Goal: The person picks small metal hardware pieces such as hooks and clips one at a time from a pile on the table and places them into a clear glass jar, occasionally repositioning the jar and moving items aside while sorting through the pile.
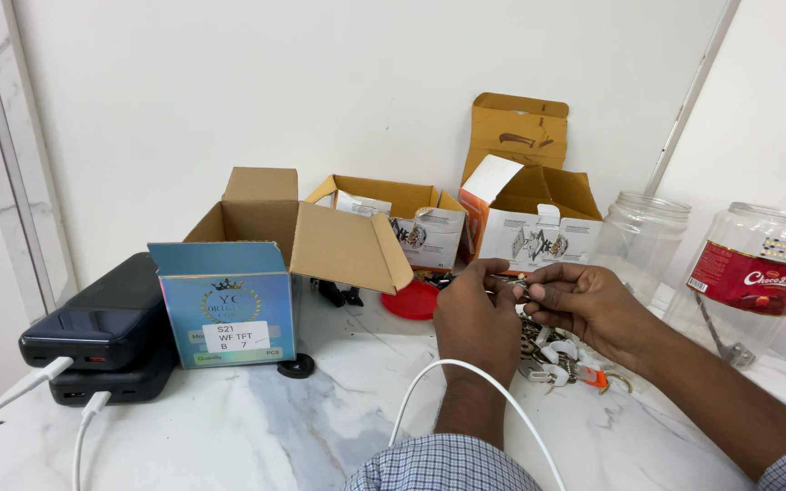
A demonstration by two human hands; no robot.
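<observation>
Both hands were up together over the bench (pixel 229 427), just in front of the pile of metal bits (pixel 557 359). The left hand (pixel 477 314) and right hand (pixel 584 305) met fingertip to fingertip around a small metal piece (pixel 513 286), thin and shiny, with its long axis running roughly side to side between them. So the piece sat right in the gap, to the right of the left hand and to the left of the right one, neither hand really nearer. Both looked pinched shut on it, though the left one's fingers were mostly hidden behind its own knuckles, so I couldn't see exactly how it gripped. The pile lay directly under the right hand, touching the bench, with white clips and an orange bit mixed in. A red lid (pixel 411 300) was just left of the left hand, and a white cable (pixel 466 373) looped over that wrist. Open boxes (pixel 539 227) stood behind, clear jars (pixel 639 236) off to the right.
</observation>
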